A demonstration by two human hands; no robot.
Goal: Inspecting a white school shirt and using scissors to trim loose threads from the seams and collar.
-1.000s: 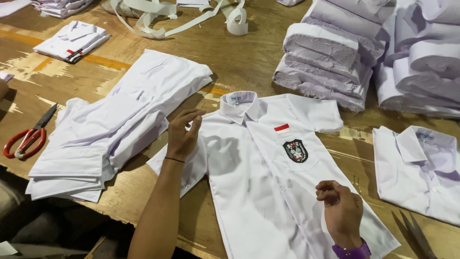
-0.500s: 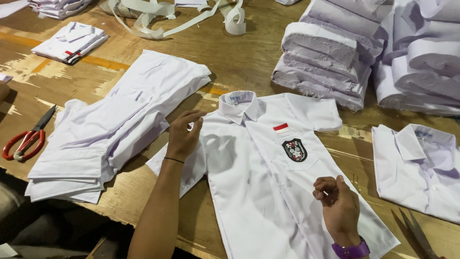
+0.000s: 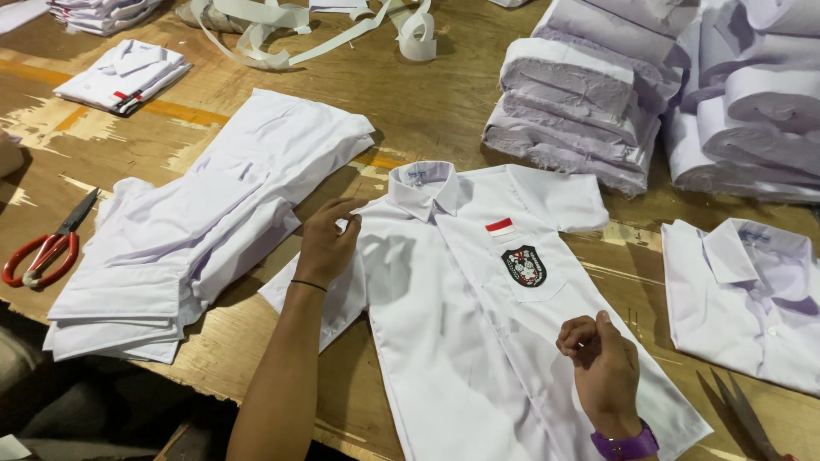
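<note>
A white short-sleeved shirt [image 3: 461, 333] lies face up on the wooden table [image 3: 427, 102], with a red-and-white patch and a dark crest badge [image 3: 524, 265] on its chest pocket. My left hand [image 3: 327, 241] pinches the shirt's shoulder and sleeve at the left. Over the lower front of the shirt, my right hand [image 3: 600, 365] is loosely curled, fingertips pinched together; whether it holds anything is too small to tell. A purple band is on that wrist.
A stack of white shirts [image 3: 196, 230] lies left of the open shirt, red-handled scissors [image 3: 47, 248] beyond it. Folded fabric piles [image 3: 589, 94] fill the back right. Another white shirt [image 3: 743, 294] lies right, dark scissors [image 3: 752, 418] below it. White strips [image 3: 282, 26] at the back.
My right hand has shifted slightly up and left over the shirt front, fingers working together. My left hand stays on the shoulder.
</note>
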